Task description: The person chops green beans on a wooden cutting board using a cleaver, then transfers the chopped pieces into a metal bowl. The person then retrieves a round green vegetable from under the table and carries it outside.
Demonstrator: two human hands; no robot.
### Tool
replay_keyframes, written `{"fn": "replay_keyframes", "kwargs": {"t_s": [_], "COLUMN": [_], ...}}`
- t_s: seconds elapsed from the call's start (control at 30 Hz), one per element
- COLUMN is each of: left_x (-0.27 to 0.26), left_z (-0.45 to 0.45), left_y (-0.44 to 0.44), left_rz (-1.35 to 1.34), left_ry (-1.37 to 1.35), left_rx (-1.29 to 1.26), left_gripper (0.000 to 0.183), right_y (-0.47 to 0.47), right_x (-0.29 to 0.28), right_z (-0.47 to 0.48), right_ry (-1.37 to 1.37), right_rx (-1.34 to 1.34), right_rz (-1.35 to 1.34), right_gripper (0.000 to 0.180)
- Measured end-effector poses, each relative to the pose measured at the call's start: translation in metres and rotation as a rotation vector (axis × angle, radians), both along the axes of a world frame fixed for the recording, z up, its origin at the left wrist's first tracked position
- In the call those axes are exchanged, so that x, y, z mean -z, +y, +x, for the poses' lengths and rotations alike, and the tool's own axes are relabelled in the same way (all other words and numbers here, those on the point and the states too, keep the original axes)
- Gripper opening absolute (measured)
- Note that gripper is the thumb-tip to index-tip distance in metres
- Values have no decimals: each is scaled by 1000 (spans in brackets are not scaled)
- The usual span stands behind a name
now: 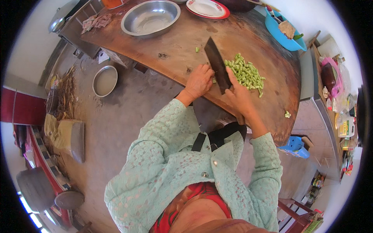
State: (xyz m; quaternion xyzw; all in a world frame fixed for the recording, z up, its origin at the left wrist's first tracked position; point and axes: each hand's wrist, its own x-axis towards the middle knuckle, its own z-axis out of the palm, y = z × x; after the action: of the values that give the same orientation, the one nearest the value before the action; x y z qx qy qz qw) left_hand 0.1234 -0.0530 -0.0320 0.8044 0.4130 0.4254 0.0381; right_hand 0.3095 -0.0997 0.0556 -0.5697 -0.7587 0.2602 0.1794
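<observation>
My right hand (239, 94) grips a dark cleaver (217, 62) near its lower end, the index finger laid along the blade. On the other side of the blade, my left hand (200, 80) rests on the wooden table with its fingers curled; a bit of green shows at its fingertips, and what lies under them is hidden. A pile of cut green bean pieces (247, 72) lies just right of the cleaver. One loose green piece (197, 49) sits above my left hand, and a few more pieces (287, 114) lie near the table's right edge.
On the wooden table (180, 58) stand a steel basin (150, 18), a white plate on a red one (207, 8) and a blue basin (284, 30) holding several things. A crumpled cloth (96, 23) lies at the left corner. A metal bowl (105, 81) is on the floor.
</observation>
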Motion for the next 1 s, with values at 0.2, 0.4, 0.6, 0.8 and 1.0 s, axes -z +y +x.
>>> {"fn": "replay_keyframes", "kwargs": {"t_s": [0.2, 0.4, 0.6, 0.8, 1.0], "left_x": [-6, -2, 2, 6, 5], "left_z": [-9, -23, -26, -26, -22], "left_y": [-9, -16, -15, -14, -13], "left_rz": [62, -49, -87, -111, -121], "left_ry": [-20, -52, -42, -41, -70], "left_rx": [-82, -28, 21, 49, 51], "left_gripper": [31, 38, 34, 29, 30], "right_y": [-19, -45, -56, -47, -10], "right_x": [-31, -44, -32, -12, 12], "right_z": [3, -3, -11, -22, -18], "right_ry": [51, 35, -129, -206, -78], "right_rx": [23, -86, -106, -125, -88], "right_rz": [46, 94, 64, 77, 159], "right_gripper": [78, 77, 78, 80, 77]}}
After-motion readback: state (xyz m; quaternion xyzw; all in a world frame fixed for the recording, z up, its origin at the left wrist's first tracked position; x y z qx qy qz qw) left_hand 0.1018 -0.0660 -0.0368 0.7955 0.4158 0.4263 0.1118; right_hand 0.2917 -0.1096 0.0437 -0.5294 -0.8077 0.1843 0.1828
